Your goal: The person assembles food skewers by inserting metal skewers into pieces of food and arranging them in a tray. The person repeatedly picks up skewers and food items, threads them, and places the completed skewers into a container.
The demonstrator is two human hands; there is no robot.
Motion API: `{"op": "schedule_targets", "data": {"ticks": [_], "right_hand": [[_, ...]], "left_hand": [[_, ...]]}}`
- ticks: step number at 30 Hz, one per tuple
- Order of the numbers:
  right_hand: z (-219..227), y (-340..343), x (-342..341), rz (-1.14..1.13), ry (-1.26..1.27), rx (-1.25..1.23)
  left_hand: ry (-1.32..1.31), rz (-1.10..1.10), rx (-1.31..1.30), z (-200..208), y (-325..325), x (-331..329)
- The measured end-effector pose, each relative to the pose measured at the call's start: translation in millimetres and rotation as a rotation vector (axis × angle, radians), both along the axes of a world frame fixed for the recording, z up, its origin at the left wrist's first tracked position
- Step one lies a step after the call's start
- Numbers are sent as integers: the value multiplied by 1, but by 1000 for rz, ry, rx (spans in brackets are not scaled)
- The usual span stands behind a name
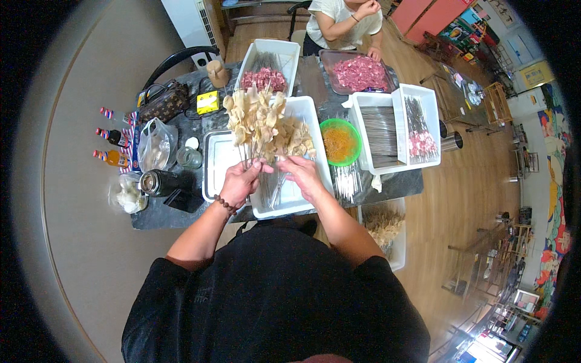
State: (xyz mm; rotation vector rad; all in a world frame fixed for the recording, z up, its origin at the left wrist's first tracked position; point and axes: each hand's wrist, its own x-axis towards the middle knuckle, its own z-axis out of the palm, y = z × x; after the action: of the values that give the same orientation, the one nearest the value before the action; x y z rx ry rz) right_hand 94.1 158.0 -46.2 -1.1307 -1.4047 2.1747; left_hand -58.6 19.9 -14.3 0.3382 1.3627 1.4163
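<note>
My left hand, with a beaded bracelet at the wrist, is closed around the thin sticks of a bundle of skewers. Pale yellow, folded, sheet-like pieces are threaded on their upper ends. Close beside it, my right hand has its fingers bent inward toward the bundle; what they pinch, if anything, is too small to make out. Both hands are over a white tub, where more loaded skewers lie with their sticks toward me. Right of the tub is a green bowl of thin orange-yellow loops that look like rubber bands.
At right, white tubs hold bare metal skewers and meat skewers. A meat tray is before another person across the table. Bottles, a plastic bag, a jar and an open flask stand left.
</note>
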Motion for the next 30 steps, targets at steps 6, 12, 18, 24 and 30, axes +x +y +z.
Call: {"op": "schedule_targets", "data": {"ticks": [6, 12, 18, 24, 30], "right_hand": [[7, -18, -10, 290, 404, -540], [3, -11, 2, 216, 329, -446], [43, 3, 17, 192, 284, -221], [63, 3, 19, 90, 229, -92], [45, 1, 21, 62, 460, -393]], "left_hand": [[22, -266, -82, -10, -9, 15], [-236, -353, 1, -13, 1, 21], [22, -483, 19, 19, 27, 31], [-118, -432, 67, 19, 31, 35], [-337, -172, 110, 41, 43, 32]]}}
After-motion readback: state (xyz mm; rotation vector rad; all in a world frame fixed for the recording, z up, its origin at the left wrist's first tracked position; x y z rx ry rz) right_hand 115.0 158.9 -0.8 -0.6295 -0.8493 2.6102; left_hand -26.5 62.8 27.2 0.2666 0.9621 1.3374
